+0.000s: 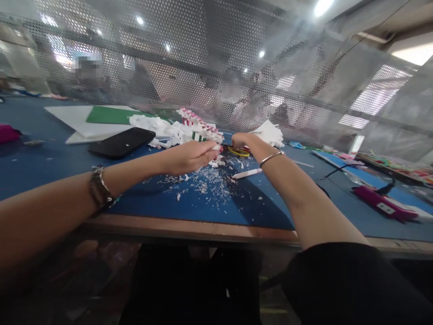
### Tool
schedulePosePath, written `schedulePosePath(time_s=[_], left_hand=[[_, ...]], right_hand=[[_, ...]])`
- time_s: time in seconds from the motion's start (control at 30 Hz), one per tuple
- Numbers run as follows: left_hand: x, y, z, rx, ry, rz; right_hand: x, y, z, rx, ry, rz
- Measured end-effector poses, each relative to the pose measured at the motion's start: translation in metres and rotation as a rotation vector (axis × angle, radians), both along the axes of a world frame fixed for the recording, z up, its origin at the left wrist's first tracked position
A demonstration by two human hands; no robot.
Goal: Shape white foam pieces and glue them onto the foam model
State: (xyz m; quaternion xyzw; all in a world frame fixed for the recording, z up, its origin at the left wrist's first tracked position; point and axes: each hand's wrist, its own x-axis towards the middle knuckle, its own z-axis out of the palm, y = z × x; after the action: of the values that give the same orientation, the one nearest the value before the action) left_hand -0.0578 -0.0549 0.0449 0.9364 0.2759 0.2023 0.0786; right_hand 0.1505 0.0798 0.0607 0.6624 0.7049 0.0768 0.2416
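Evidently, a flat black device (122, 142) lies beside crumpled white pieces (150, 123). The left hand (189, 158) pinches a small white-and-red piece (218, 148) above loose scraps (206, 184); a slack pinch could lose it there. Curled right-hand fingers meet yellow-looped scissors (240, 152); whether the right hand (240, 140) grips them cannot be told. Careless contact risks a cut.
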Motion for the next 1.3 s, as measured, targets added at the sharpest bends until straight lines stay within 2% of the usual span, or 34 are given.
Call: schedulePosePath(time_s=[0.23,0.37,0.47,0.53,0.67,0.8,0.9,1.07,1.3], left_hand=[[0.000,0.000,-0.001,-0.011,-0.017,-0.013],[0.003,-0.002,-0.002,-0.251,-0.156,-0.058],[0.006,-0.001,-0.005,-0.477,-0.263,-0.133],[0.007,0.000,-0.006,-0.566,-0.310,-0.201],[0.006,0.001,-0.008,-0.624,-0.353,-0.257],[0.009,0.002,-0.010,-0.659,-0.369,-0.255],[0.012,0.006,-0.012,-0.589,-0.353,-0.188],[0.008,0.025,-0.009,-0.274,-0.239,0.053],[-0.003,0.058,0.016,-0.242,-0.171,0.026]], right_hand=[[-0.009,-0.005,0.000,0.029,-0.012,-0.009],[-0.011,-0.011,0.006,0.169,0.025,0.034],[-0.005,-0.020,0.019,0.301,0.065,0.077],[0.001,-0.030,0.029,0.389,0.088,0.090],[0.018,-0.053,0.042,0.526,0.125,0.088],[0.039,-0.072,0.039,0.554,0.158,0.071],[0.052,-0.079,0.031,0.560,0.196,0.029],[0.053,-0.080,0.027,0.630,0.281,-0.012],[0.041,-0.086,0.031,0.692,0.404,0.035]])
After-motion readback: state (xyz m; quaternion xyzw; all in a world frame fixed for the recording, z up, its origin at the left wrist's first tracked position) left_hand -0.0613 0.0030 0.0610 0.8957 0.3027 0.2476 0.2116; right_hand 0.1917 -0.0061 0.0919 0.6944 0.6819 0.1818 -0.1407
